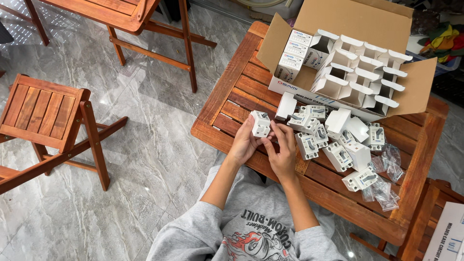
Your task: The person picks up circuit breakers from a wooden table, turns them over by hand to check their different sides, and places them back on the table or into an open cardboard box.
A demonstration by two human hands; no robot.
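Observation:
Both hands hold one small white circuit breaker [261, 123] just above the near left part of a slatted wooden table [232, 92]. My left hand [244, 142] grips it from the left and below. My right hand [281, 147] pinches its right side with the fingertips. To the right lies a heap of several more white breakers [333, 140], some beside small white cartons [338, 121]. Behind the heap stands an open cardboard box [353, 19] filled with several small white cartons, most with their flaps open.
Clear little plastic bags [384, 186] lie at the table's right side. A wooden folding chair [46, 116] stands on the grey marble floor at the left, another wooden piece [145, 29] at the top. A white printed carton [449, 234] sits at the lower right.

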